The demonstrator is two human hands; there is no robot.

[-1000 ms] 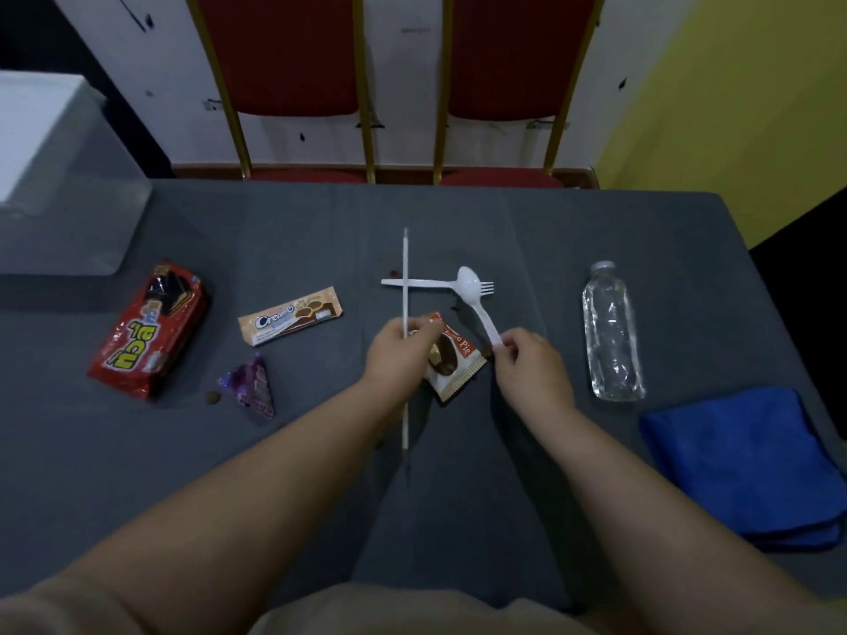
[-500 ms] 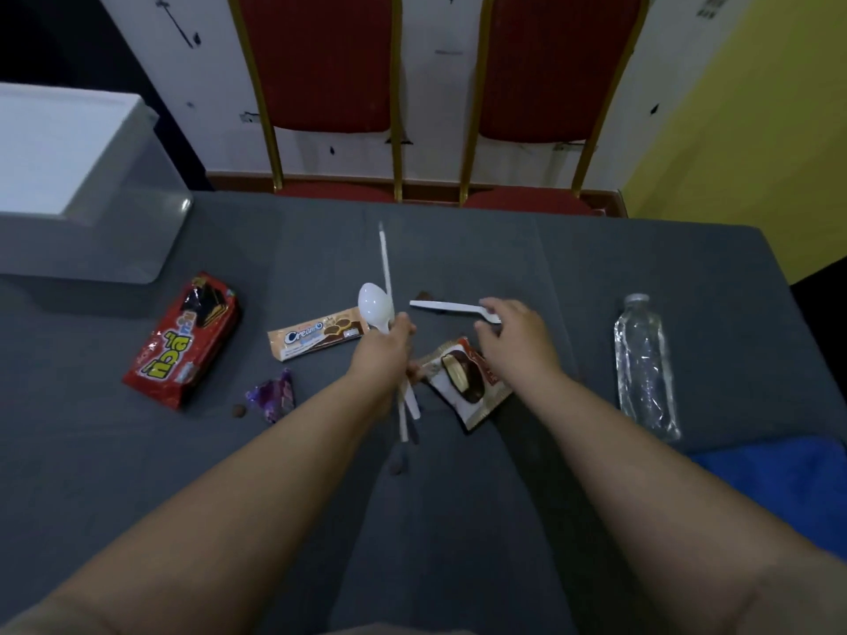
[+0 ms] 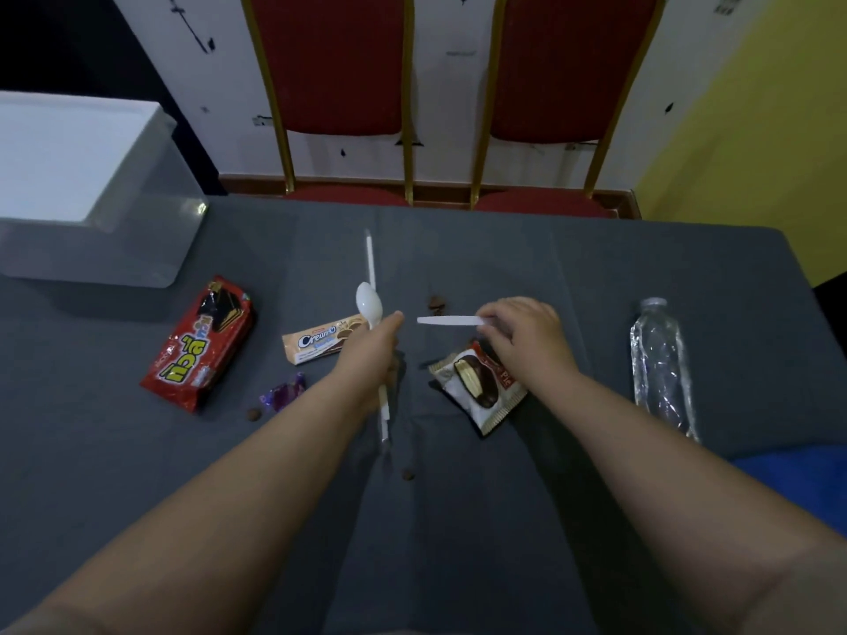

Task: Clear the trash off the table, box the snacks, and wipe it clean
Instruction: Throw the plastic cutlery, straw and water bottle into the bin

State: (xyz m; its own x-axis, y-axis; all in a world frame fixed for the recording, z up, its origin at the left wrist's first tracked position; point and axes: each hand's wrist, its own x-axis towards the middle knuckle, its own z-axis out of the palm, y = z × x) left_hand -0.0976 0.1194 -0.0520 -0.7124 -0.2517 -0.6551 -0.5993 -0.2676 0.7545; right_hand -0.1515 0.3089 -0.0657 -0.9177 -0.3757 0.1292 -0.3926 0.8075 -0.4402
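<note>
Left hand [image 3: 371, 355] fingers grip a white spoon [image 3: 369, 307] and straw [image 3: 370, 258] together; right hand [image 3: 522, 334] pinches a white fork [image 3: 447, 320] just above the table [image 3: 596, 277]. Beside them lie a "Creamo" bar [image 3: 321, 343] and a "Pie" packet [image 3: 479, 387].

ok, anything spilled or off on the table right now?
Yes. Brown crumbs lie scattered on the grey tablecloth, with more near the purple wrapper and by the near edge. The plastic bottle lies on its side, looking crumpled and empty. The chocolate pie packet sits askew.
</note>
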